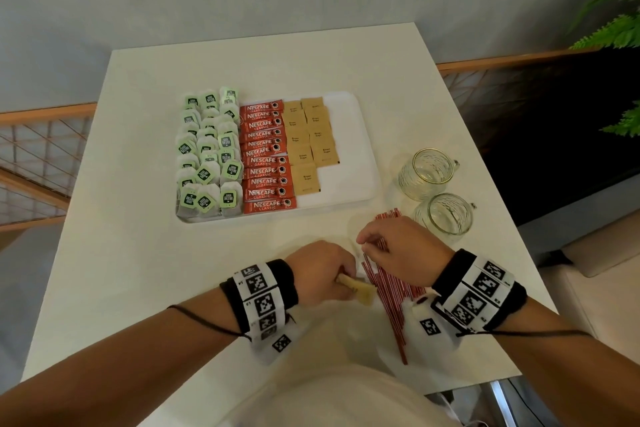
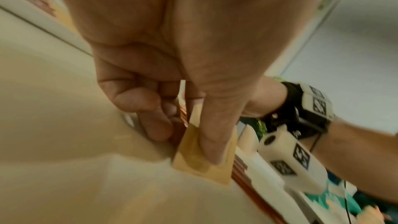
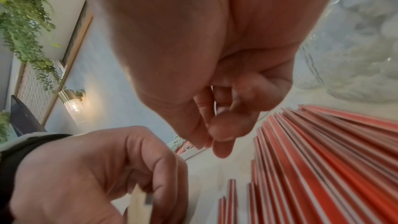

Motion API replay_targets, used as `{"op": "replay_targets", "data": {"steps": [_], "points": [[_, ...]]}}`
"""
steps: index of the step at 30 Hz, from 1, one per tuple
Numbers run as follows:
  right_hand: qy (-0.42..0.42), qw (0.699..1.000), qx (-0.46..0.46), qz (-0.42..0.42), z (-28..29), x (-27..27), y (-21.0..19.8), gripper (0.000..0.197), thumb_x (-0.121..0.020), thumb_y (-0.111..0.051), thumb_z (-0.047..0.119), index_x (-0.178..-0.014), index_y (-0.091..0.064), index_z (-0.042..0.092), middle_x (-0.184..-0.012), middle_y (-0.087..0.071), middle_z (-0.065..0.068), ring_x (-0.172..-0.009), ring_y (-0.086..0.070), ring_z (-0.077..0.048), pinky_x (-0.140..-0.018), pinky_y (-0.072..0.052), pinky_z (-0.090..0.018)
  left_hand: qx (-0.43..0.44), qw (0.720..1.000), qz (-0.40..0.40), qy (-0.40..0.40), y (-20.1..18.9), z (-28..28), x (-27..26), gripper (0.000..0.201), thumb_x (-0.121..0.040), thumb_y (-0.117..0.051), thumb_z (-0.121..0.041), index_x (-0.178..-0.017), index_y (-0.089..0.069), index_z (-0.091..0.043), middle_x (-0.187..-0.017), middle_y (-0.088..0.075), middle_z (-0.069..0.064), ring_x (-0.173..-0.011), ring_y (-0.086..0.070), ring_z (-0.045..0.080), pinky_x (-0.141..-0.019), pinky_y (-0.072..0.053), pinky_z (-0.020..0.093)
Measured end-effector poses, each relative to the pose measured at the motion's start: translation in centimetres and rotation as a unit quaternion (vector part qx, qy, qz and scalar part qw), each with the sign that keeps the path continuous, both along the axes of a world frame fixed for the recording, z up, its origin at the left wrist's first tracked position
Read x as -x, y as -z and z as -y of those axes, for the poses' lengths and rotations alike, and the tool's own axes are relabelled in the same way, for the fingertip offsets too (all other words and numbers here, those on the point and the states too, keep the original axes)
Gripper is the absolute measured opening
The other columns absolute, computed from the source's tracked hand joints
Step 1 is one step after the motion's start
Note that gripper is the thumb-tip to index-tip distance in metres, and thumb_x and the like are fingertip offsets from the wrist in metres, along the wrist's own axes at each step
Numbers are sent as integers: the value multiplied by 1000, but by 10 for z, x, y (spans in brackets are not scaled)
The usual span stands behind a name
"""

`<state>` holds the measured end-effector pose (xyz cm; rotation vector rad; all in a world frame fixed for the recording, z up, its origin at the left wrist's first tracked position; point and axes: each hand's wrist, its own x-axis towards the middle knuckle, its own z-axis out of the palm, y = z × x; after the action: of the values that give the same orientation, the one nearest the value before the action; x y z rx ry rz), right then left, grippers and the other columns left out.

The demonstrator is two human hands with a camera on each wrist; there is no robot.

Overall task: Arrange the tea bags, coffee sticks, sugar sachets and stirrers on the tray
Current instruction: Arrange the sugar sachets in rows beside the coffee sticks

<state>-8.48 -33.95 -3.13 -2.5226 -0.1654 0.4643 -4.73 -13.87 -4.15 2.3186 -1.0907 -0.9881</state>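
left hand point(image 1: 320, 272) pinches a tan paper sugar sachet point(image 1: 356, 289); at its 3 o'clock, right hand point(image 1: 403, 250), fingers curled together, empty, over red-and-white striped stirrers point(image 1: 391, 302).

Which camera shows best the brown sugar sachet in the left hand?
The left wrist view: the brown sugar sachet fills the centre, pinned under the thumb. The head view shows its end beyond the left hand; the right wrist view shows only a blurred edge.

We see soft, even indoor light on the white table point(image 1: 145, 253), with faint shadows. Near the wall lamp point(image 3: 72, 103), which glows warm, the right wrist view smears with motion blur. Both wrist views bend strongly at the edges.
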Motion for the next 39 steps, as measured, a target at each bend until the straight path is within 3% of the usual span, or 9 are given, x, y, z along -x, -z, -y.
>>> {"op": "replay_targets", "data": {"steps": [3, 6, 8, 13, 18, 21, 25, 32, 39], "points": [[-33, 999, -31, -15, -3, 0, -7, 24, -100, -55, 23, -113, -74, 23, -102, -74, 14, -92, -64, 0, -86, -51, -22, 14, 1000, 10, -20, -1, -9, -11, 10, -89, -71, -33, -94, -71, -24, -76, -58, -14, -69, -53, 7, -66, -40, 25], [-55, 995, -74, -23, -10, 0, -11, 20, -100, -56, 26, -100, -76, 27, -74, -65, 20, -68, -59, -3, -65, -40, -15, 31, 998, 29, -46, -4, -18, -25, 13, -91, -69, -30, -101, -71, -22, -79, -57, -15, -69, -52, 4, -65, -38, 24], [-43, 995, -86, -18, -13, -2, -11, 16, -99, -60, 29, -101, -76, 27, -73, -63, 20, -61, -58, -2, -59, -35, -14, 54, 996, 34, -70, -7, -23, -35, 9, -91, -70, -28, -98, -71, -22, -75, -55, -17, -67, -52, 2, -64, -38, 23], [8, 996, -92, 18, -23, -18, -9, 16, -96, -65, 37, -85, -70, 25, -79, -68, 8, -60, -57, -4, -60, -46, -29, 85, 989, 60, -108, -20, -27, -57, 15, -91, -71, -30, -100, -72, -18, -82, -63, -13, -73, -56, 3, -69, -45, 22], [30, 995, -92, 23, -29, -46, -12, 10, -95, -65, 34, -90, -65, 26, -82, -66, 8, -58, -53, 3, -56, -33, -18, 92, 981, 77, -151, -24, -27, -82, 7, -91, -71, -26, -97, -67, -28, -80, -58, -17, -74, -53, -1, -66, -38, 21], [47, 996, -73, 28, -31, -67, -14, 11, -97, -64, 32, -91, -63, 23, -85, -67, 7, -63, -55, -1, -60, -41, -25, 100, 970, 112, -191, -23, -27, -97, 9, -93, -68, -29, -100, -65, -26, -80, -56, -18, -71, -52, -2, -64, -36, 21], [107, 992, -46, 50, -29, -97, -12, 19, -99, -58, 30, -92, -64, 13, -88, -69, -2, -81, -64, -22, -73, -53, -38, 89, 952, 158, -246, -23, -28, -117, 13, -93, -67, -31, -103, -64, -24, -85, -59, -17, -76, -56, 3, -70, -44, 23], [163, 987, 8, -7, -29, -133, -1, 34, -100, -55, 28, -69, -54, 16, -68, -57, -1, -69, -57, -24, -64, -46, -32, -31, 952, 150, -267, -21, -19, -135, 37, -85, -73, -24, -121, -63, -22, -125, -58, 0, -113, -56, 19, -98, -49, 36], [170, 983, 55, -40, -30, -148, 7, 28, -96, -59, 28, -75, -63, 11, -70, -60, -3, -68, -60, -25, -60, -44, -29, -92, 953, 152, -246, -18, -12, -136, 44, -85, -74, -24, -126, -59, -21, -128, -52, 5, -110, -55, 22, -93, -46, 30]]}}
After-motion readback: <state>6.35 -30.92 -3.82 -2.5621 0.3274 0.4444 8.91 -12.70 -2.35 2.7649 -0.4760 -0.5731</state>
